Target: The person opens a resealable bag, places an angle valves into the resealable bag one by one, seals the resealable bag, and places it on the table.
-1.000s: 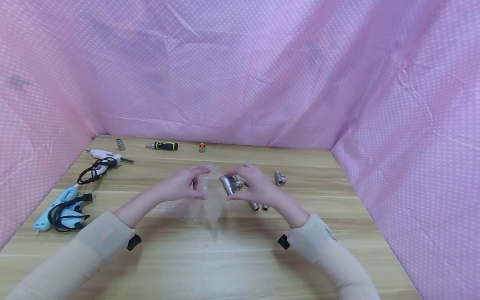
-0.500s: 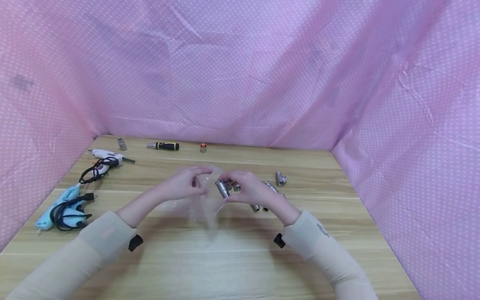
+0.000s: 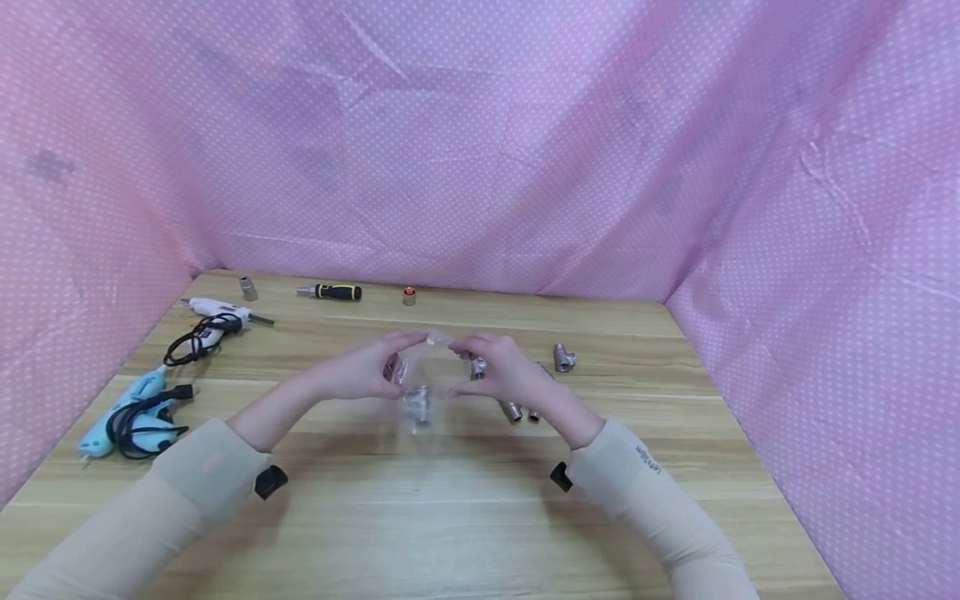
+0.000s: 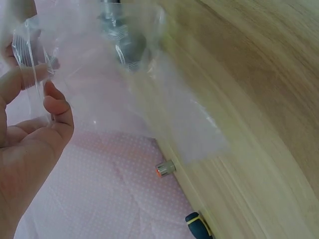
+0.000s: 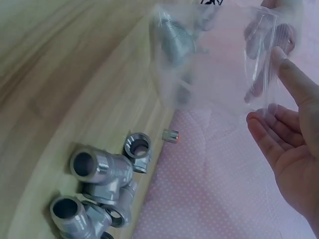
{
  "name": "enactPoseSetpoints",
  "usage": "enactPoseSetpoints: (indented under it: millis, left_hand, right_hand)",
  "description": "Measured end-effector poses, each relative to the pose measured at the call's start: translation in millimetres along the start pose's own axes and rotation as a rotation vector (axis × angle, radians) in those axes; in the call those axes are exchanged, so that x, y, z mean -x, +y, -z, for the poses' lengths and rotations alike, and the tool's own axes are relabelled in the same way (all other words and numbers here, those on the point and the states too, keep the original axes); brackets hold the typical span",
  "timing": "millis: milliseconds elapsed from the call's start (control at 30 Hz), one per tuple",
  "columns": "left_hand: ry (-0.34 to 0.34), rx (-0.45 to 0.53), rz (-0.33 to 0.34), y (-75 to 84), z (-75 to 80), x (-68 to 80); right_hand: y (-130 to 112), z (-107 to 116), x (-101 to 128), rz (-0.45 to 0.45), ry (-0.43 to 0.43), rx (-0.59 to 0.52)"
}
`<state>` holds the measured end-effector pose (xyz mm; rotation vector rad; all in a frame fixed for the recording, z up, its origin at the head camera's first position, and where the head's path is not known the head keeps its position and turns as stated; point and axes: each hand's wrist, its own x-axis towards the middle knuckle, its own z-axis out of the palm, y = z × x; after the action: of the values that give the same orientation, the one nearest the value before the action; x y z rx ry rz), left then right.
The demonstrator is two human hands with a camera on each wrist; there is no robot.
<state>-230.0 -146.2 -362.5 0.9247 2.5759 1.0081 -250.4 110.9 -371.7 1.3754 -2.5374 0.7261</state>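
A clear plastic zip bag hangs between the two hands with a silver metal pipe fitting low inside it. My left hand grips the left side of the bag's mouth; its curled fingers lie against the zip strip. On the other side, my right hand holds the mouth's edge, thumb and fingers spread along the strip. Several more silver pipe fittings lie on the table beneath and beside the right hand, partly hidden by it in the head view.
A tee fitting lies apart at the right. Along the back are a small metal piece with an orange core, a black-and-yellow screwdriver and a grey cylinder. White and blue glue guns with cords lie left.
The metal fitting that my right hand held at the bag's mouth is now down inside the bag. My right hand has shifted left and taken the bag's edge; the left hand has barely moved.
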Motion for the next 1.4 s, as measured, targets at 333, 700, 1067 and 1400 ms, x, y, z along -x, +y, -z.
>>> enactPoseSetpoints:
  millis: [333, 700, 1067, 1400]
  left_hand:
    - [-0.011, 0.017, 0.033, 1.1, -1.0, -3.3]
    - [-0.006, 0.071, 0.028, 0.4, -3.0, -2.2]
    - [0.043, -0.013, -0.003, -3.5, -4.0, -2.2]
    - [0.138, 0.005, -0.031, -8.6, -2.7, -4.9]
  right_hand:
    - [9, 5, 6, -0.003, 0.008, -0.064]
    - [40, 9, 52, -0.136, -0.184, 0.011]
    - [69, -6, 78, -0.135, -0.38, 0.123]
    - [70, -5, 76, -0.147, -0.323, 0.139]
